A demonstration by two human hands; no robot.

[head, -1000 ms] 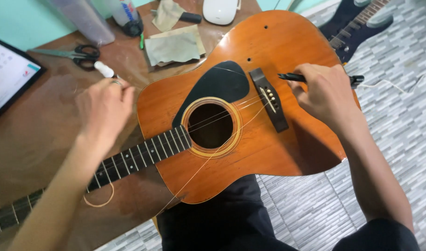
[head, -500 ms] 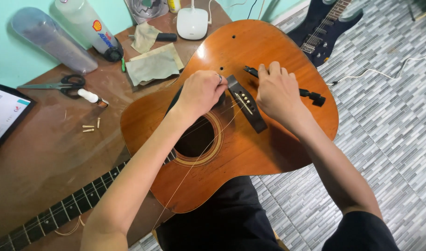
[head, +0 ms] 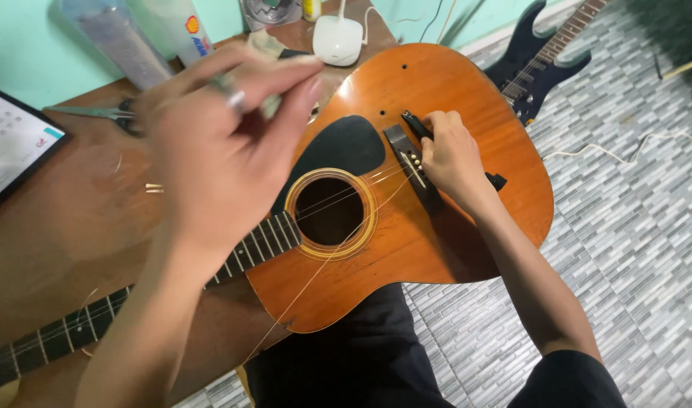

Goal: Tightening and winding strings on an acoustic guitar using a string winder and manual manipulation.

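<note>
under the right hand (head: 450,155) lies the guitar bridge (head: 408,160).

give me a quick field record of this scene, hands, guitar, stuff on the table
left hand: raised close to the camera, blurred, fingers pinched; what it pinches cannot be told
right hand: on the bridge of the acoustic guitar, holding a slim black tool there
strings: loose, slack across the sound hole
table: brown wood, carrying scissors, a tablet, a white device, small pins
floor: grey tile, with a dark electric guitar lying on it
</note>
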